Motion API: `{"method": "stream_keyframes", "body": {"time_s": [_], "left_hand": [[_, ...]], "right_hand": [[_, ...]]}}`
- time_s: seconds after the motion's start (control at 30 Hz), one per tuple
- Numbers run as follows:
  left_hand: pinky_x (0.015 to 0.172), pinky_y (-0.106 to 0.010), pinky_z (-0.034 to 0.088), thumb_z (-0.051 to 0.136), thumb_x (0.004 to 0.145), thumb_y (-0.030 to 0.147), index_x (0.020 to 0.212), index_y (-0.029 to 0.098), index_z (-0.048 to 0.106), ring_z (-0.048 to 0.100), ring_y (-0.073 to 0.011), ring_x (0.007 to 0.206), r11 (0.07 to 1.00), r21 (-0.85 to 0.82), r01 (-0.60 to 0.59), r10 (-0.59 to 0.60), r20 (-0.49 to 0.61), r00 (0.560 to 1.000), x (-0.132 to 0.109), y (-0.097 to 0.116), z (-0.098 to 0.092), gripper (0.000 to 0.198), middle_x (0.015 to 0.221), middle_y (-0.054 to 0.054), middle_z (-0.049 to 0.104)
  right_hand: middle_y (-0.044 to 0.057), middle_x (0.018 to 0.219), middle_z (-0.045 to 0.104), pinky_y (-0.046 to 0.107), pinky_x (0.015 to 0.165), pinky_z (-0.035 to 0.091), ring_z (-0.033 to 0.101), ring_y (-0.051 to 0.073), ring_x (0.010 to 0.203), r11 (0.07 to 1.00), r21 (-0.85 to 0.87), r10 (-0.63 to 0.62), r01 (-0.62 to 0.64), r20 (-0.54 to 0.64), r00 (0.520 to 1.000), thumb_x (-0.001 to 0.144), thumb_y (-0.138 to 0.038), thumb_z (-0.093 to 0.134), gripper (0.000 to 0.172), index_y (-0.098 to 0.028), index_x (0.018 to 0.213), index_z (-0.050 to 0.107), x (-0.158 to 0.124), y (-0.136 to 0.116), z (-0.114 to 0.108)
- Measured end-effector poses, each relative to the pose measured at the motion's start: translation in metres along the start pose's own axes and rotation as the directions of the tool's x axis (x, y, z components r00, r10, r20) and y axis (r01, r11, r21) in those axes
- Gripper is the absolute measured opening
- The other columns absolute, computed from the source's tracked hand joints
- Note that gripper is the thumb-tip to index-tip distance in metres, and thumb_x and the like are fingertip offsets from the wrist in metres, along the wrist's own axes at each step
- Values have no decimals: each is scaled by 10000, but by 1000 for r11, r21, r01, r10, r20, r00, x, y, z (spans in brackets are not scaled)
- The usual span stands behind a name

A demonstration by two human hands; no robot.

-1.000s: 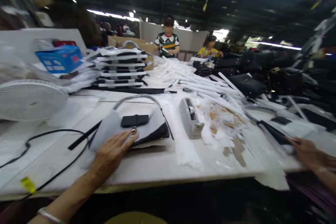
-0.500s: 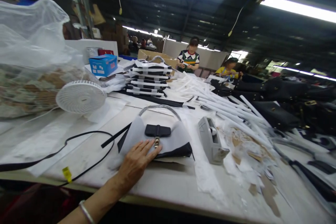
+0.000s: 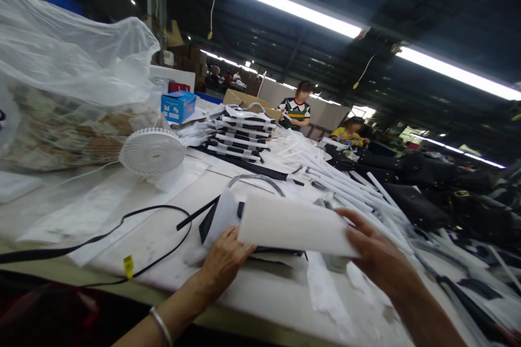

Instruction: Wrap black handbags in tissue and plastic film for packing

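A black handbag covered in white wrapping (image 3: 223, 216) sits on the table before me, its wrapped handle (image 3: 260, 178) arching up behind. My left hand (image 3: 227, 256) rests at the bag's lower front, fingers stretched toward its middle. In my right hand (image 3: 372, 249), thumb and fingers grip the right end of a white sheet (image 3: 291, 226), blurred by motion. The sheet hangs over the bag, hiding its flap and clasp, and its left edge meets my left fingertips. Whether those fingertips touch the sheet or only the bag I cannot tell.
Behind the bag stands a stack of wrapped bags (image 3: 242, 133). A white fan (image 3: 152, 150) and a large plastic sack (image 3: 77, 114) are left. White tubes (image 3: 345, 184) and black bags (image 3: 427, 190) fill the right. A grey tape dispenser (image 3: 324, 204) is partly covered. Two people work beyond.
My right hand has come in from the right with a white sheet, which now covers the bag's flap and clasp. My left hand stays at the bag's front. The view has shifted.
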State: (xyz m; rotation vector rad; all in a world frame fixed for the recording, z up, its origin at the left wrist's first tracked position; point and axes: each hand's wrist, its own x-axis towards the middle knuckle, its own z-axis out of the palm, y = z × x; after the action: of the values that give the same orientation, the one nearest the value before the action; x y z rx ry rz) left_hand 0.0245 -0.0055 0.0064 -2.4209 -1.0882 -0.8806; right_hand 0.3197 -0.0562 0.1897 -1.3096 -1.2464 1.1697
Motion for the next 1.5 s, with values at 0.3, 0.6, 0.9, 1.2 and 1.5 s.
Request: {"method": "stream_keyframes", "body": {"time_s": [0.3,0.6,0.9,1.2,1.5], "left_hand": [[725,-303,514,447,885,32,1446,262,391,642,-196,869,998,-52,32,-29,62,998,2,2,-3,608,1091,-75,658],[747,-373,481,452,940,125,1435,248,406,604,-223,834,998,-56,16,-13,56,998,3,1,-2,512,979,-69,636],[847,-373,484,303,993,126,1224,128,551,623,-210,909,997,-73,-36,25,-139,990,4,-2,-8,340,1023,-102,665],[851,-363,499,360,989,116,1113,122,594,615,-203,907,992,-113,-55,38,-145,989,-2,-6,-7,265,1043,-110,663],[833,-368,521,420,963,96,1121,137,598,603,-213,927,987,-143,-68,48,-137,989,1,-9,-9,242,1018,-109,652]], "right_hand": [[-55,670,471,233,553,378,466,107,596,820,-573,131,-15,162,978,697,-317,691,364,-169,1028,660,126,40,81],[112,1447,491,513,1122,308,452,292,1325,64,-886,-262,458,428,865,727,-54,548,553,-230,1247,619,103,57,90],[64,1403,568,491,1147,348,480,243,1341,341,-646,-182,683,668,722,925,-295,573,388,-268,1311,596,91,80,93],[75,1398,569,505,1136,360,510,243,1317,297,-704,-140,645,636,759,950,-214,512,390,-250,1332,580,75,79,92],[97,1269,665,396,954,539,662,238,1122,280,-679,-196,679,652,732,968,-194,444,405,-211,1358,551,97,63,92]]}}
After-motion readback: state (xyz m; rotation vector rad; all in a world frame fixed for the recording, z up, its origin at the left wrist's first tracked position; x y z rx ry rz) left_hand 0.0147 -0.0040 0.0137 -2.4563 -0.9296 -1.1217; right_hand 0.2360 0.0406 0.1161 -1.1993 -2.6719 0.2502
